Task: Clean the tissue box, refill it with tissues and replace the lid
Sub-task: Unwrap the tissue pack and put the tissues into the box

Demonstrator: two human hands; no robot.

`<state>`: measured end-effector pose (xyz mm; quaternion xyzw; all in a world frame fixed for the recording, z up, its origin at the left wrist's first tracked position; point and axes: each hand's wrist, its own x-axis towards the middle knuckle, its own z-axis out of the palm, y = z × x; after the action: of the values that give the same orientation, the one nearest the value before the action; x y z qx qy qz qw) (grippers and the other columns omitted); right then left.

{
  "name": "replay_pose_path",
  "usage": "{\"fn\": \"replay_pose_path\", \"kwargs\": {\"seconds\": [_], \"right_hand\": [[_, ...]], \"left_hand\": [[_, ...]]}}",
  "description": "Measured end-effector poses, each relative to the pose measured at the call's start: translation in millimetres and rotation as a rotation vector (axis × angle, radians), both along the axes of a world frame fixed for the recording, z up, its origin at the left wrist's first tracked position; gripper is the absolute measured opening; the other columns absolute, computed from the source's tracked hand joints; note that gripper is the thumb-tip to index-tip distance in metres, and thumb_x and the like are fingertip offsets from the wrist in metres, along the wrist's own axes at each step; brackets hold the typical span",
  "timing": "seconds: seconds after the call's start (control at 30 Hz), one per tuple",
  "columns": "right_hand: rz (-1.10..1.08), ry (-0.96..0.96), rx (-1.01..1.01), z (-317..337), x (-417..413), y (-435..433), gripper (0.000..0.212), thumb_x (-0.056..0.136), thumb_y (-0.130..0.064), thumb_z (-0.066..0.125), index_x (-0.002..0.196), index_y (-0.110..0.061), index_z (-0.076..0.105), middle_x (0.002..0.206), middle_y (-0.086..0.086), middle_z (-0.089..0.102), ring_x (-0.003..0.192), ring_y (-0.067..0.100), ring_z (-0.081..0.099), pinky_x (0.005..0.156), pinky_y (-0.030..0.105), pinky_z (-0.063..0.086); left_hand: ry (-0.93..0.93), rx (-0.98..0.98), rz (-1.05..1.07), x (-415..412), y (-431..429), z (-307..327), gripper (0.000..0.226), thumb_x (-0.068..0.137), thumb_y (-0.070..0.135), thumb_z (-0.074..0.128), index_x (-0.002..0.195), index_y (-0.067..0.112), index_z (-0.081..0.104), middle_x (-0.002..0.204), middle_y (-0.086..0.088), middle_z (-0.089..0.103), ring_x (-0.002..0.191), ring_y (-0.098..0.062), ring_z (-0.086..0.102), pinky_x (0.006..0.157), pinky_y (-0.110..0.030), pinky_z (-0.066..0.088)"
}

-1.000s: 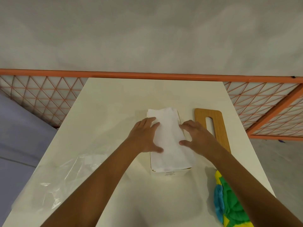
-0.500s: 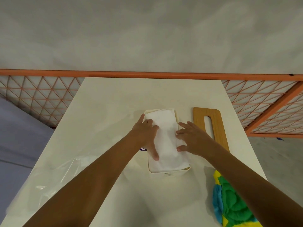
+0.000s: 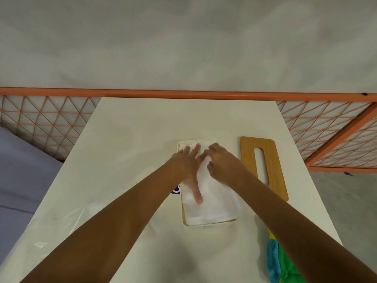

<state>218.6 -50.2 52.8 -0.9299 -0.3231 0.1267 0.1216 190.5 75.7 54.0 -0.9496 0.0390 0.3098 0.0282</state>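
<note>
A white table (image 3: 130,152) fills the middle of the view, and the white tissue box (image 3: 184,218) sits on it near the center, a bit toward 3 o'clock. The box has no lid on it and is full of white tissues (image 3: 212,203) that reach up to its rim. The left hand (image 3: 186,162) lies flat and spread wide on the tissues at the far end of the box, with its thumb stretched back toward 6 o'clock along the paper. The right hand (image 3: 221,164) is just beside it at 3 o'clock, with its fingers curled down onto the tissues; I cannot tell if they pinch the paper or only press on it. The two hands touch at the fingertips. The wooden lid (image 3: 247,158) with a long slot lies flat on the table at 3 o'clock from the box, close to it but apart. A bright cloth (image 3: 274,260) in blue, green and yellow lies at 5 o'clock near the table edge. A clear plastic wrapper (image 3: 61,219) lies at 8 o'clock. An orange fence (image 3: 183,93) runs along the far side at 12 o'clock
</note>
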Motion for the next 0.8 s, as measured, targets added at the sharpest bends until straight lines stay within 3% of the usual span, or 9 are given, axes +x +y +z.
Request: {"fn": "replay_pose_path", "kwargs": {"seconds": [0.1,0.17,0.33,0.5,0.63,0.8], "right_hand": [[0.059,0.216,-0.235,-0.3,-0.5,-3.2,0.063,0.092,-0.021,0.051,0.147,-0.01,0.021,0.157,0.004,0.01,0.143,0.019,0.019,0.112,0.031,0.027],[0.109,0.32,-0.423,5.7,0.3,-0.7,0.082,0.085,-0.029,0.063,0.149,-0.012,0.015,0.158,0.003,0.001,0.142,0.022,0.022,0.111,0.034,0.034],[0.274,0.247,-0.719,4.8,-6.2,5.5,0.112,0.074,-0.033,0.076,0.149,-0.008,-0.002,0.155,0.014,-0.006,0.144,0.028,0.014,0.11,0.037,0.031],[0.229,0.292,-0.701,-7.4,-8.0,5.4,0.126,0.067,-0.03,0.082,0.147,-0.011,-0.013,0.155,0.014,-0.011,0.144,0.031,0.011,0.112,0.04,0.029],[0.242,0.318,-0.692,-5.4,-15.2,2.9,0.128,0.069,-0.026,0.082,0.146,-0.014,-0.019,0.154,0.014,-0.007,0.143,0.032,0.014,0.111,0.041,0.03],[0.25,0.333,-0.624,1.0,-21.8,-1.7,0.117,0.072,-0.022,0.079,0.149,-0.015,-0.01,0.155,0.011,0.0,0.143,0.031,0.017,0.111,0.04,0.031]], "left_hand": [[0.038,0.019,-0.016,1.2,-2.0,-1.8,0.138,0.054,0.065,0.078,0.147,0.03,-0.017,0.155,0.0,-0.027,0.145,-0.027,-0.017,0.112,-0.049,0.025],[0.073,0.037,-0.024,1.8,-2.5,-1.2,0.14,0.053,0.064,0.078,0.146,0.029,-0.02,0.154,-0.001,-0.03,0.143,-0.029,-0.022,0.111,-0.05,0.026],[0.127,0.153,-0.075,-0.2,-5.8,-1.0,0.143,0.056,0.06,0.08,0.145,0.022,-0.025,0.15,-0.008,-0.036,0.14,-0.033,-0.028,0.115,-0.047,0.017],[0.114,0.212,-0.083,-5.7,-17.7,-2.1,0.136,0.062,0.056,0.078,0.147,0.012,-0.018,0.153,-0.019,-0.026,0.143,-0.036,-0.018,0.117,-0.041,0.011],[0.114,0.144,-0.046,-6.4,-23.2,2.3,0.13,0.061,0.068,0.071,0.149,0.012,-0.008,0.154,-0.02,-0.019,0.145,-0.035,-0.01,0.114,-0.043,0.022],[0.094,0.114,-0.048,-10.6,-16.3,-7.2,0.136,0.056,0.067,0.074,0.148,0.018,-0.013,0.154,-0.018,-0.018,0.144,-0.035,-0.007,0.109,-0.043,0.03]]}}
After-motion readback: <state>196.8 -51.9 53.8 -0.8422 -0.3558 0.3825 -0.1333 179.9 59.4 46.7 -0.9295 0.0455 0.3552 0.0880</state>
